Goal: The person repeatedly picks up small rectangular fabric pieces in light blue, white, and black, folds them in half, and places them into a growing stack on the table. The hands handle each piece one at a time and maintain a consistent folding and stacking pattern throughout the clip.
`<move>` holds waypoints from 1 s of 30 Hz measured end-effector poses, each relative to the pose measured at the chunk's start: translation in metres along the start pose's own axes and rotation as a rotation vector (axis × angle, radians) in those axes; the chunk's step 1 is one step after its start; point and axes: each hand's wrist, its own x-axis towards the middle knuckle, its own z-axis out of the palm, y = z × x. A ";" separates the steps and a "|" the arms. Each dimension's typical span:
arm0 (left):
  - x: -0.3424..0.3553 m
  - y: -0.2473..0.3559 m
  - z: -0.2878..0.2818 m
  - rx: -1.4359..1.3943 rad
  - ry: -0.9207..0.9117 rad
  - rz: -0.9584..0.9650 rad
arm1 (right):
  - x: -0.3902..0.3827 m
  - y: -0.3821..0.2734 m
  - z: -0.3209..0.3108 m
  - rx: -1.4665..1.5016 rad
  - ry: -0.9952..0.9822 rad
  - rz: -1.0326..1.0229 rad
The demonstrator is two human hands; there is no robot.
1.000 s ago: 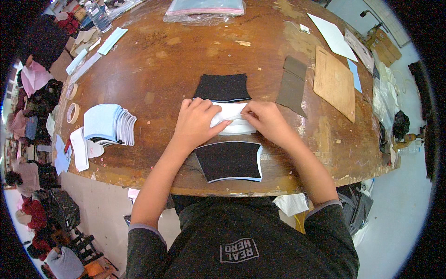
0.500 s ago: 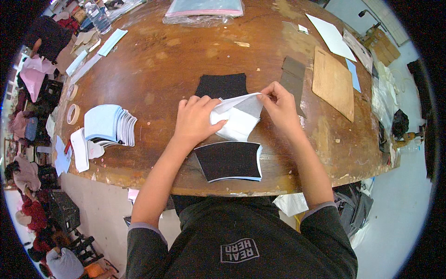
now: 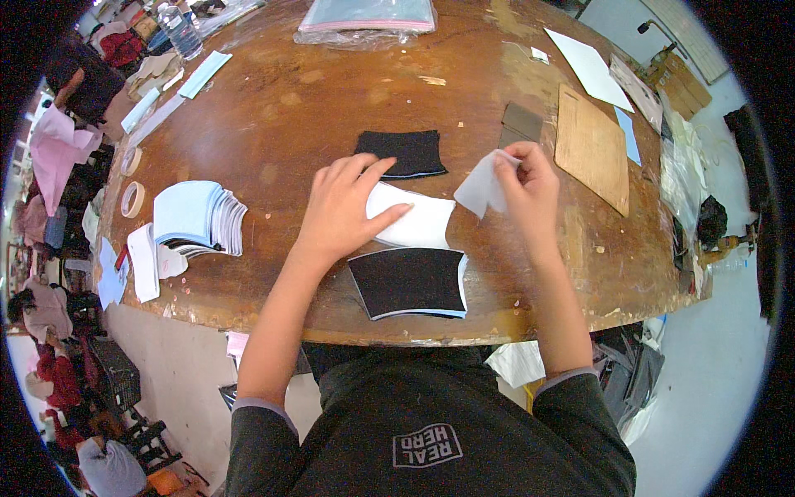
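A white curved piece (image 3: pixel 418 217) lies on the wooden table in front of me. My left hand (image 3: pixel 344 205) rests on its left side, thumb and fingers spread apart. To its right, my right hand (image 3: pixel 530 180) pinches a thin translucent backing sheet (image 3: pixel 482 186), held up off the white piece. Nearer to me lies a black curved panel (image 3: pixel 410 282) with pale blue and white edges showing under it. Beyond the white piece is another black panel (image 3: pixel 402 151), also with a light blue edge along its near side.
At left stands a fanned stack of light blue curved pieces (image 3: pixel 190 214), with white strips (image 3: pixel 143 263) and tape rolls (image 3: pixel 132 200) beside it. A tan board (image 3: pixel 592 149) and a dark grey-brown piece (image 3: pixel 520 124) lie at right. A plastic-wrapped stack (image 3: pixel 364 18) sits at the far edge.
The translucent sheet has come off the white piece and moved right with my right hand. My left hand has shifted slightly, its fingers now more spread. The white piece lies uncovered.
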 end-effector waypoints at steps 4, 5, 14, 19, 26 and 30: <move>0.009 0.038 -0.019 -0.583 -0.057 -0.062 | -0.014 -0.065 0.016 -0.049 -0.154 -0.154; 0.009 0.048 -0.018 -0.620 0.003 -0.036 | -0.017 -0.076 0.015 -0.018 -0.183 -0.140; -0.036 0.045 -0.032 -1.178 -0.159 -0.395 | -0.035 -0.068 -0.008 0.200 -0.247 0.030; -0.038 0.052 -0.030 -1.247 -0.271 -0.570 | -0.044 -0.073 0.004 0.247 -0.290 0.098; -0.058 0.058 -0.039 -1.314 0.123 -0.608 | -0.065 -0.060 -0.016 0.396 -0.335 0.198; -0.084 0.064 -0.036 -1.069 0.063 -0.649 | -0.094 -0.044 -0.017 0.289 -0.446 0.297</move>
